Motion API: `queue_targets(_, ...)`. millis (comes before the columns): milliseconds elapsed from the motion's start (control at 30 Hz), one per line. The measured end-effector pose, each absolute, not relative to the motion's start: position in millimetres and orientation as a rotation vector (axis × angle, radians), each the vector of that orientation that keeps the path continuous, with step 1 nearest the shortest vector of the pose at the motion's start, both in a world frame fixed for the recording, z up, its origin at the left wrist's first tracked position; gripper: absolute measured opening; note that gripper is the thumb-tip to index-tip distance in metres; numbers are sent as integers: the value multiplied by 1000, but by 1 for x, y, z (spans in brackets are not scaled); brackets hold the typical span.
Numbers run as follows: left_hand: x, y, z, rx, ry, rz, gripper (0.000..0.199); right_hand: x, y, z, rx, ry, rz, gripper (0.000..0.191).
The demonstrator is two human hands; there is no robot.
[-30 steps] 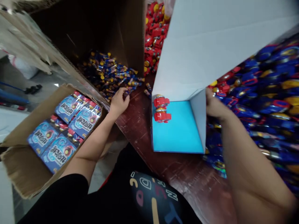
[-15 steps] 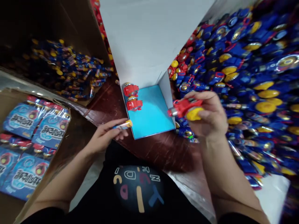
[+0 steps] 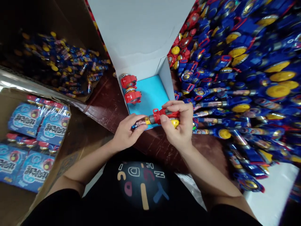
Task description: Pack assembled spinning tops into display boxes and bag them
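Observation:
My left hand (image 3: 128, 131) pinches a small candy tube (image 3: 142, 122) with a blue end and a yellow end. Its yellow end meets the grey nozzle of a red toy (image 3: 167, 113) with a yellow disc on its underside. My right hand (image 3: 180, 125) grips that toy from the right; how far the tube sits in the nozzle I cannot tell. Behind both hands stands an open white box (image 3: 141, 40) with a bright blue floor (image 3: 150, 92). Two red toys (image 3: 132, 95) lie inside along its left wall.
A heap of blue toys (image 3: 235, 78) with yellow discs fills the right side. More red toys (image 3: 183, 47) lie behind the box. At the left, a dark carton (image 3: 70, 18) holds many candy tubes (image 3: 70, 62). Below it, another carton holds blue printed packs (image 3: 35, 163).
My hands have come together in front of the box. The tube's yellow end now meets the red toy's nozzle, where before the two were held well apart.

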State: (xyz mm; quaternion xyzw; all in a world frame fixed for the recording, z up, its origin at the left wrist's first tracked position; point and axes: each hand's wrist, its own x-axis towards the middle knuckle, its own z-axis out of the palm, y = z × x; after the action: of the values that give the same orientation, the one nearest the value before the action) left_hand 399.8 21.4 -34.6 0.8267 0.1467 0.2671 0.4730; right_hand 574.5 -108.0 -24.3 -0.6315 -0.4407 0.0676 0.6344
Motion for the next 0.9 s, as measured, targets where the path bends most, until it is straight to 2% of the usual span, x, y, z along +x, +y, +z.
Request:
queue_targets(67,404,30,-38,2266,182,879,30,569,-112,-29,-1519,-804,332,23)
queue_targets(167,406,50,-37,2349,49,806,33,574,-125,-32,-1478,-697,732,42)
queue_targets(200,405,57,-35,2316,61,709,32,579,-130,-30,-1452,-782,811,56)
queue_targets(267,401,67,-30,2189,146,516,31,592,-141,-25,-1475,-1093,764,97)
queue_targets(300,399,70,-27,2110,196,434,31,599,-146,-21,-1512,-1275,657,111)
queue_targets(333,397,72,-25,2035,241,363,33,606,-150,-18,-1552,-1436,534,116)
queue_targets(400,393,71,-21,1939,280,271,33,615,-155,-13,-1619,-1636,353,103)
queue_targets(467,391,67,-20,1988,236,329,30,618,-156,-11,-1672,-1622,356,86)
queue_targets(533,389,63,-22,2170,132,545,28,615,-153,-10,-1697,-1391,562,72)
queue_targets(600,385,59,-28,2376,15,759,33,608,-148,-10,-1645,-1076,863,64)
queue_targets(667,380,58,-34,2520,-59,827,35,602,-144,-10,-1563,-849,1071,63)
queue_targets(733,376,62,-37,2597,-63,825,36,603,-144,-8,-1527,-776,1114,61)
queue_targets(800,376,73,-36,2600,18,892,48,610,-145,-7,-1542,-841,970,56)
queue_targets(900,390,99,-34,2472,256,1009,74,630,-143,-4,-1704,-1144,480,62)
